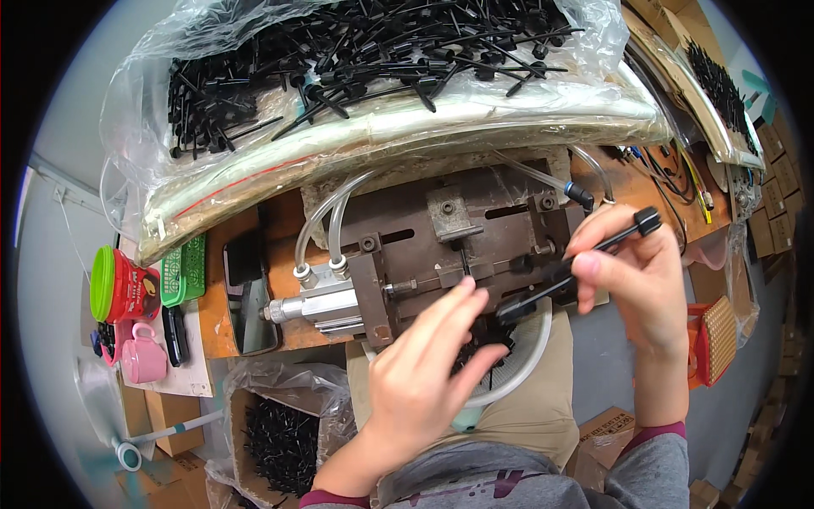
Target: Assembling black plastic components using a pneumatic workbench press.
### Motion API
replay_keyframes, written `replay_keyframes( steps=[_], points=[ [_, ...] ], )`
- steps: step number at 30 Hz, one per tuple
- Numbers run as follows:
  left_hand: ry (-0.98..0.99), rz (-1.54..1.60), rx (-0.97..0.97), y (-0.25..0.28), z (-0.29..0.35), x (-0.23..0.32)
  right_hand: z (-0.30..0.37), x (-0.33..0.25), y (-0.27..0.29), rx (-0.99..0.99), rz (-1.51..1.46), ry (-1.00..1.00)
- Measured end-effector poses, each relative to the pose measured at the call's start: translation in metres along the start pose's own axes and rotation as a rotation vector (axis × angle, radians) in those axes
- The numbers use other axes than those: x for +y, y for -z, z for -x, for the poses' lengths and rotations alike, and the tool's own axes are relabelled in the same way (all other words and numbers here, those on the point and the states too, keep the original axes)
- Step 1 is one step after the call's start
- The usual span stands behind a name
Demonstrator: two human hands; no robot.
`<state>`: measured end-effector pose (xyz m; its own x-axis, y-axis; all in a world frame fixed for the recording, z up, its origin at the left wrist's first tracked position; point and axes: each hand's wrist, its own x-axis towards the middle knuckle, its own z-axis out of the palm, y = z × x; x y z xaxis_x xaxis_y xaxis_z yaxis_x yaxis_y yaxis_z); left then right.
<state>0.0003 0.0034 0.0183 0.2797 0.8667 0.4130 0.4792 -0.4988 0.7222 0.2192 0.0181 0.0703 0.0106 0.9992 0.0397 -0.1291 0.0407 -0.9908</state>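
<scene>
My right hand (638,276) pinches a long black plastic part (570,270) with a small cap at its upper end, held slanted over the right side of a worn metal press fixture (441,246). My left hand (424,373) reaches up from below, fingers spread, its fingertips at the lower end of the same black part and just over a white bowl (527,360) of black pieces on my lap. A silver pneumatic cylinder (318,305) with clear hoses (326,225) sticks out of the fixture's left side.
A plastic-covered tray (373,93) heaped with black parts sits behind the fixture. A red container with green lid (119,284), a pink cup (142,355), a green basket (185,270) and a phone (246,293) lie at left. Bagged box of black parts (284,433) below left; red basket (710,339) right.
</scene>
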Motion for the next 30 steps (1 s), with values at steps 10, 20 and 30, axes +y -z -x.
replay_keyframes(
  steps=[10, 20, 30],
  points=[
    [-0.161, 0.270, -0.203, 0.034, 0.013, 0.017, -0.004, 0.005, -0.003, -0.033, -0.019, -0.090],
    [-0.257, -0.322, -0.045, -0.014, 0.008, -0.017, -0.005, 0.006, 0.002, 0.078, -0.063, 0.084],
    [-0.198, -0.298, -0.062, -0.005, 0.002, -0.010, 0.001, 0.008, -0.001, 0.038, -0.091, 0.034]
  ],
)
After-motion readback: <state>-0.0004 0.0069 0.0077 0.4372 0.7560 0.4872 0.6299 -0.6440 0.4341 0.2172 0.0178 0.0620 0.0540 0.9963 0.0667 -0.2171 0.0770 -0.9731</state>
